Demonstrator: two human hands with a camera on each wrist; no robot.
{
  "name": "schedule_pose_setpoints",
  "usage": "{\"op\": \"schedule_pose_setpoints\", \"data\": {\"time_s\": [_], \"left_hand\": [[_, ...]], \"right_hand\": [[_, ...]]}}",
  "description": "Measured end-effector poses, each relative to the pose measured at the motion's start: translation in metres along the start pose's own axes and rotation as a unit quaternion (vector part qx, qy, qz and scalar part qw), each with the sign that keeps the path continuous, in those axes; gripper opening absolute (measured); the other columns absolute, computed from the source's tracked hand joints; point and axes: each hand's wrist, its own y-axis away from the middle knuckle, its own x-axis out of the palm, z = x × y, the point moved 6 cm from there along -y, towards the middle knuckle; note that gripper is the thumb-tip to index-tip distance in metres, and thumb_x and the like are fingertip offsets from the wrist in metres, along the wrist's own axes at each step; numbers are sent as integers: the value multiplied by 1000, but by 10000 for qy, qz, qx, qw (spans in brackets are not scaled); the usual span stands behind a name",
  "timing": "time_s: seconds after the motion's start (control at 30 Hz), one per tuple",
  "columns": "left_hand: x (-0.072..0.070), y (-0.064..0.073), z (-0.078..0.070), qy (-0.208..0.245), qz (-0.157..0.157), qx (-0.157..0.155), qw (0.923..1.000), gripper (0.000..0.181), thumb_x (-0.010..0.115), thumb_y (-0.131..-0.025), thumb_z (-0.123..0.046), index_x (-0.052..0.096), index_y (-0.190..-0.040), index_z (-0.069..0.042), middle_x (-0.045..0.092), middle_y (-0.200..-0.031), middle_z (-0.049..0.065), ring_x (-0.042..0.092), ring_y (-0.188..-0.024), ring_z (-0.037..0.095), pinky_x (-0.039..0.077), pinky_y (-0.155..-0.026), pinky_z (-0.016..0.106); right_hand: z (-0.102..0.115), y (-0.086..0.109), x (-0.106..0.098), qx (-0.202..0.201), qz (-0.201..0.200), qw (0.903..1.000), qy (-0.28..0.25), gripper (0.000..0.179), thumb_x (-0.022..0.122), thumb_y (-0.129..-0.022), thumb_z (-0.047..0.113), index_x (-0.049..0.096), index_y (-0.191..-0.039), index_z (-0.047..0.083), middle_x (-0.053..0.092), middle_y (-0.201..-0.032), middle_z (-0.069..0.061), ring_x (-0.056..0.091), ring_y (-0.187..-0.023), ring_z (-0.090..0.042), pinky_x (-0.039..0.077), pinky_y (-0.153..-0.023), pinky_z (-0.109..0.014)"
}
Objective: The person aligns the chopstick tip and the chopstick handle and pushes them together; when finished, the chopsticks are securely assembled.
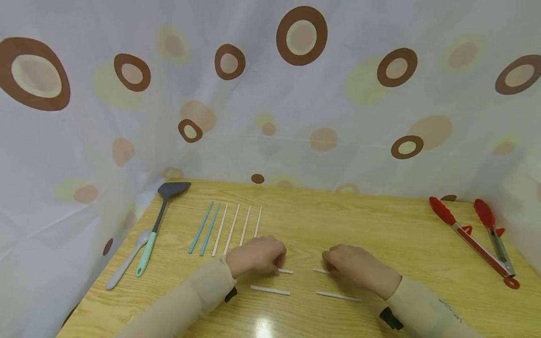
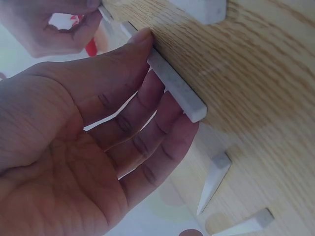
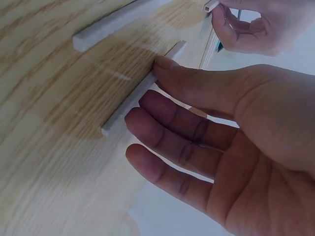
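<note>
Sticks: two short white pieces lie under the hands at the front of the table (image 1: 380, 220). The left stick (image 1: 286, 271) pokes out from beneath the left hand (image 1: 256, 256); the right stick (image 1: 320, 271) pokes out from beneath the right hand (image 1: 354, 267). The two ends face each other across a bare gap and do not touch.

Left hand: in the left wrist view the thumb tip presses against the side of the left stick (image 2: 177, 91) and the fingers (image 2: 147, 132) lie nearly straight alongside and under it. Fingers are not curled round it; contact is by touch only.

Right hand: in the right wrist view the thumb tip rests on the edge of the right stick (image 3: 142, 91), with the fingers (image 3: 172, 137) extended and slightly spread just beside it. No closed hold is seen.

Nearer the person lie two more white sticks, one on the left (image 1: 270, 290) and one on the right (image 1: 339, 296), both apart from the hands.

Behind the left hand, six long sticks (image 1: 226, 228) lie side by side, two blue and four white. Further left are a spatula (image 1: 159, 220) and a grey spoon (image 1: 127, 260). Red tongs (image 1: 473, 237) lie at the far right. A spotted curtain (image 1: 270, 94) surrounds the table.
</note>
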Motion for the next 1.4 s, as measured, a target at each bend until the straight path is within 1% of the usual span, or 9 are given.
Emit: {"op": "schedule_pose_setpoints", "data": {"time_s": [0.2,0.43,0.6,0.7,0.83,0.93,1.07,1.27,1.4], "left_hand": [[-1,2,-2,-64,8,-20,10000,22,81,-85,-15,61,-76,-20,54,-72,-13,52,-67,4,45,-61,22],[-5,4,-2,-128,-58,-207,9997,16,77,-89,-18,62,-83,-20,55,-78,-13,52,-71,5,46,-64,24],[-16,4,1,161,-368,-374,9985,14,75,-90,-14,63,-84,-19,57,-79,-11,52,-69,7,46,-60,26],[-24,4,2,334,-632,-328,9969,15,78,-87,-12,65,-82,-18,58,-77,-10,54,-67,7,47,-59,25],[-34,4,2,244,-1046,-283,9938,13,84,-82,-15,71,-83,-18,60,-73,-11,56,-66,5,48,-60,24],[-40,6,2,105,-1264,-422,9910,10,84,-81,-16,74,-83,-19,60,-71,-12,55,-63,5,47,-56,23],[-49,8,1,-4,-1370,-589,9888,8,82,-83,-17,75,-84,-21,59,-70,-12,54,-60,5,46,-50,24],[-64,8,-1,-43,-1644,-504,9851,6,79,-86,-20,76,-90,-21,57,-69,-13,52,-57,4,45,-47,24],[-72,8,-3,-112,-1869,-381,9816,10,79,-85,-23,77,-95,-21,58,-69,-13,52,-57,3,45,-47,22]], "right_hand": [[2,2,4,-5,53,9996,280,27,77,-82,-1,55,-79,15,49,-74,7,45,-63,-5,44,-53,-24],[3,4,2,0,-5,9987,508,23,67,-91,-2,49,-84,11,45,-69,4,43,-59,-7,44,-49,-25],[0,3,-6,37,-186,9987,474,23,66,-93,0,45,-88,10,44,-63,5,37,-52,-6,36,-42,-23],[0,2,-14,121,-345,9976,592,25,70,-87,-6,52,-92,9,51,-66,3,40,-50,-6,35,-41,-22],[-2,3,-25,341,-520,9940,900,28,76,-79,-12,65,-95,8,62,-77,-2,54,-55,-11,40,-43,-21],[-3,2,-32,432,-656,9899,1179,31,77,-76,-14,69,-92,10,65,-81,-3,52,-52,-10,41,-44,-21],[-3,1,-41,408,-1014,9838,1420,29,80,-76,-10,66,-90,12,64,-77,-2,38,-45,-7,35,-41,-21],[-1,-4,-57,208,-1661,9764,1364,28,85,-76,3,62,-89,14,52,-75,2,53,-58,-12,37,-42,-19],[3,-10,-66,171,-1786,9745,1350,27,85,-77,3,63,-89,14,51,-76,3,54,-57,-11,36,-41,-18]]}}
